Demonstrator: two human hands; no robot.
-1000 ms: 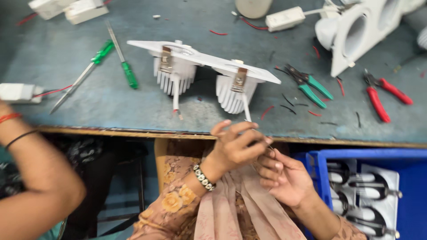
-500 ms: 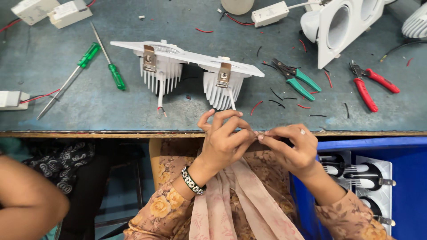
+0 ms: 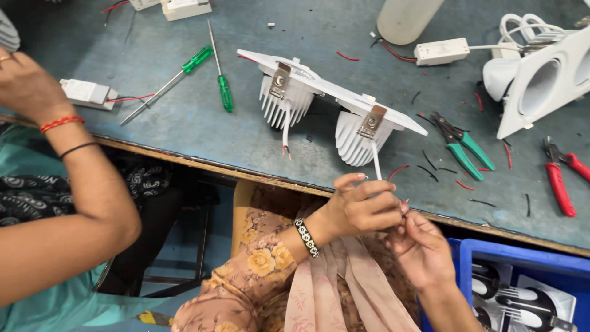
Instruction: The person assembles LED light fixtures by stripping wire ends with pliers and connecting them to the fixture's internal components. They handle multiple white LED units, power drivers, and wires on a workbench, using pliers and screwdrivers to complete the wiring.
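left hand [image 3: 362, 206] and right hand [image 3: 421, 249] are pinching the white wire [image 3: 375, 166] below the twin downlight [image 3: 332, 110]; better gripping near the tips | keeping slack

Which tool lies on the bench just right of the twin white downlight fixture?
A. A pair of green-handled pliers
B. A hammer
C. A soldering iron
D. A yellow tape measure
A: the green-handled pliers lie on the bench just right of the twin downlight fixture, with red-handled pliers farther right.
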